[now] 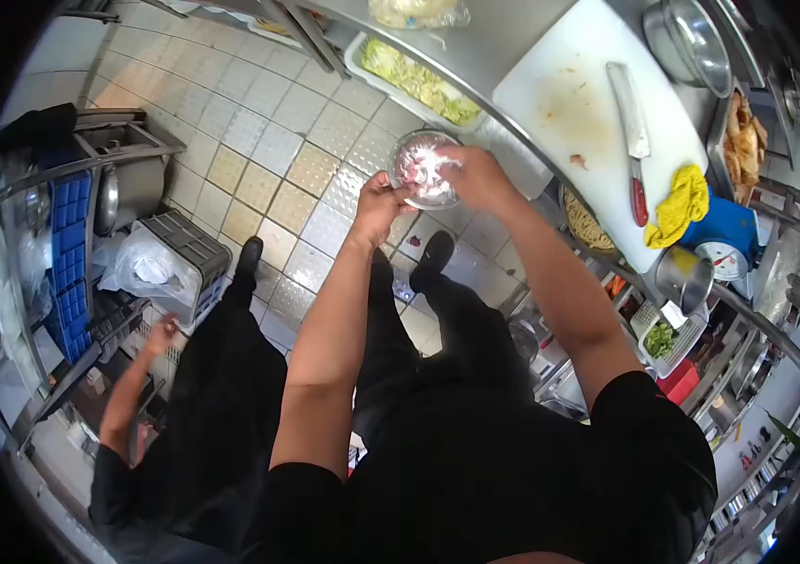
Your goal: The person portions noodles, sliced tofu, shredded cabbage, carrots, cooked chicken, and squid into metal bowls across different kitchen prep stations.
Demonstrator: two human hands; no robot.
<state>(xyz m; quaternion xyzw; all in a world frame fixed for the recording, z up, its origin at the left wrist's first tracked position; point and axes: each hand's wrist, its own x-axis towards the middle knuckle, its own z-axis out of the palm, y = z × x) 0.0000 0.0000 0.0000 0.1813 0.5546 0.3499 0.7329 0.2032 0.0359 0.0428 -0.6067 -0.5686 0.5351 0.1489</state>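
A round metal bowl point(398, 150) is held out in front of me, above the tiled floor. White powder point(430, 169) lies in it over pinkish pieces that look like raw meat. My left hand point(379, 203) grips the bowl's near left rim, with the thumb and fingers closed on it. From the right, my right hand point(477, 177) reaches over the rim with curled fingers down at the powder. Whatever those fingers hold, if anything, is hidden.
On the counter at right lie a white cutting board point(550, 103), a cleaver point(629, 113) and a yellow cloth point(680, 209). A tub of shredded greens point(419, 80) stands beyond the bowl. Another person point(221, 414) stands close on my left, near a grey crate point(179, 249).
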